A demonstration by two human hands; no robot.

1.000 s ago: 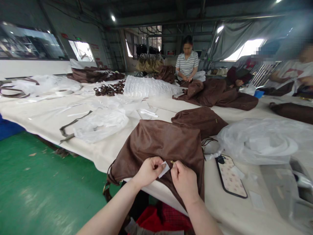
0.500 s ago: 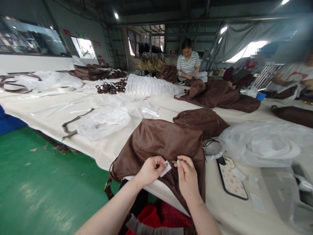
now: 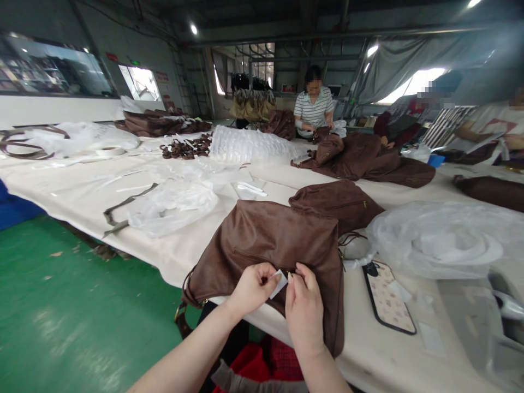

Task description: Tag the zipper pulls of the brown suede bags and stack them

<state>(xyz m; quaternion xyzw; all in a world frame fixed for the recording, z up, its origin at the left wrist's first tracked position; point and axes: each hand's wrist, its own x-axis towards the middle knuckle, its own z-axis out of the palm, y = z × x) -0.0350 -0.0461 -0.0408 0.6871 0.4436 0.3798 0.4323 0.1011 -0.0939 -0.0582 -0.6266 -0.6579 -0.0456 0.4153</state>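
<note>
A brown leather-look bag (image 3: 282, 226) lies across the table edge in front of me, a zipped slit running over its face. My left hand (image 3: 256, 289) pinches a small white piece of paper (image 3: 279, 285) between thumb and finger, just above the bag. Close by on the right, my right hand (image 3: 303, 303) is closed, its fingertips at the paper's right corner. Whatever those fingertips hold is hidden. The brass-coloured zip pull (image 3: 289, 272) shows barely above them. A dark strap with a buckle (image 3: 180, 316) hangs off the bag's left end.
Behind the bag lies a second brown bag (image 3: 335, 204). To the right are a phone in a patterned case (image 3: 388, 297) and clear plastic wrapping (image 3: 434, 240). More plastic (image 3: 176, 204) spreads at left. Across the table a person in a striped shirt (image 3: 314, 106) handles brown bags.
My right hand has come off the zip pull and moved slightly left and down, up to the paper. The left hand still pinches the paper in nearly the same place.
</note>
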